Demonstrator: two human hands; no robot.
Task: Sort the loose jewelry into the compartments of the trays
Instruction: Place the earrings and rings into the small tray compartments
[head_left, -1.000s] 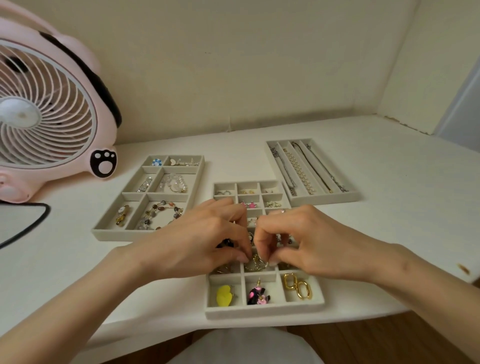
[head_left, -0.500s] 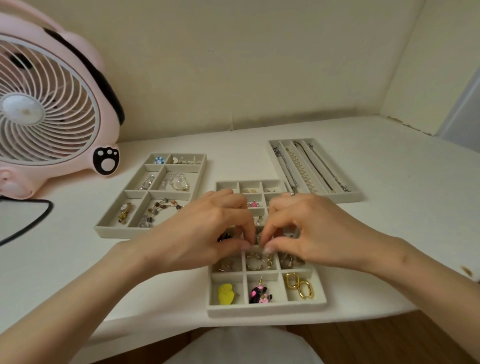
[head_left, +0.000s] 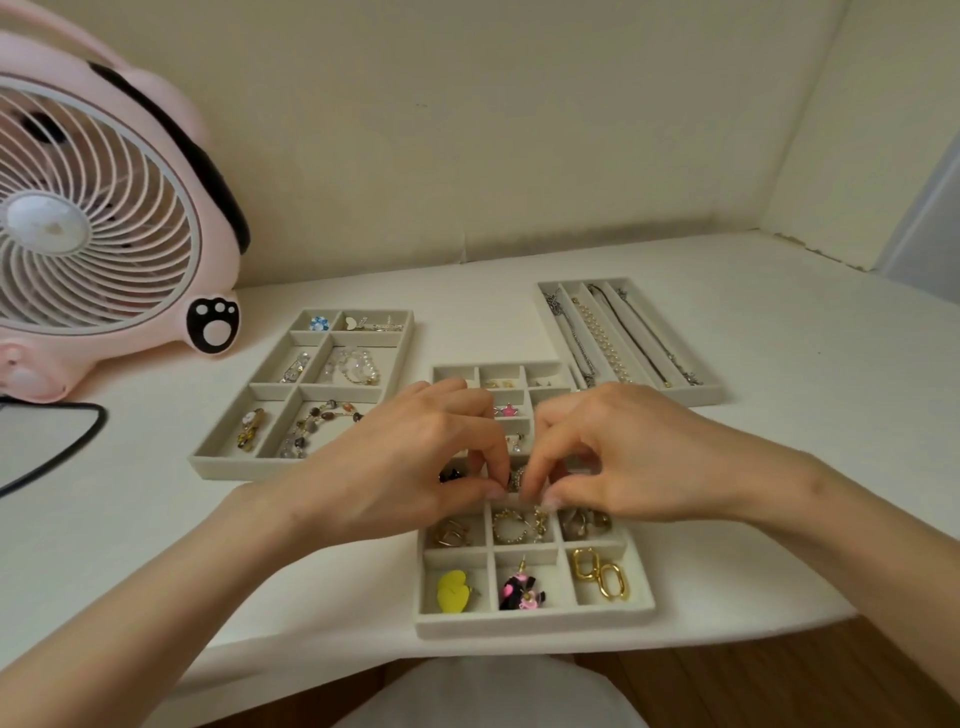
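Observation:
A small-compartment grey tray (head_left: 535, 623) lies near the table's front edge. My left hand (head_left: 410, 467) and my right hand (head_left: 623, 457) meet over its middle row, and their fingertips pinch one small sparkly earring (head_left: 516, 478) between them. Just below sit gold hoop earrings (head_left: 519, 526). The front row holds a yellow piece (head_left: 453, 592), a black and pink earring (head_left: 519, 592) and gold oval links (head_left: 602, 574). My hands hide much of the tray's middle rows.
A wider tray with bracelets and clips (head_left: 208, 462) lies to the left. A long tray with necklaces (head_left: 696, 397) lies at the back right. A pink fan (head_left: 104, 223) stands at the far left, with a black cable (head_left: 57, 462) below it.
Both hands have shifted slightly away from me over the tray, up off the hoop-earring compartment, still pinching together. The hoops now lie uncovered.

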